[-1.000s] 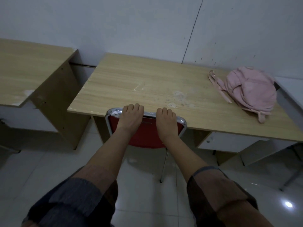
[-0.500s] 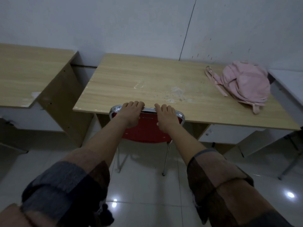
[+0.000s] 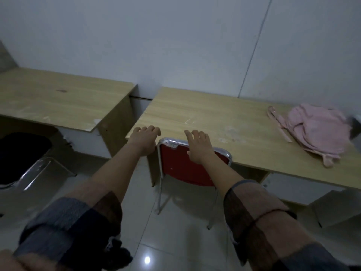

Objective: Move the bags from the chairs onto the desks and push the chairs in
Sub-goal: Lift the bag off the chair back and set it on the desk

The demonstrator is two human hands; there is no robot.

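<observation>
A red chair (image 3: 187, 169) with a chrome frame stands pushed in under the right wooden desk (image 3: 214, 118), its backrest against the desk's front edge. A pink bag (image 3: 318, 132) lies on that desk at the far right. My left hand (image 3: 144, 139) hovers to the left of the backrest with fingers spread, off the chair. Fingers apart, my right hand (image 3: 199, 147) is lifted just over the backrest's top rail. A dark bag (image 3: 21, 155) rests on a second chrome chair (image 3: 37, 173) at the left, in front of the left desk (image 3: 58, 98).
A pale wall runs behind both desks. A narrow gap separates the two desks. The floor is glossy light tile with open room behind the chairs. A white cabinet edge (image 3: 357, 122) shows at the far right.
Both hands have let go of the red chair's backrest and opened. The view has swung left, bringing the left desk and the chair with the dark bag into sight.
</observation>
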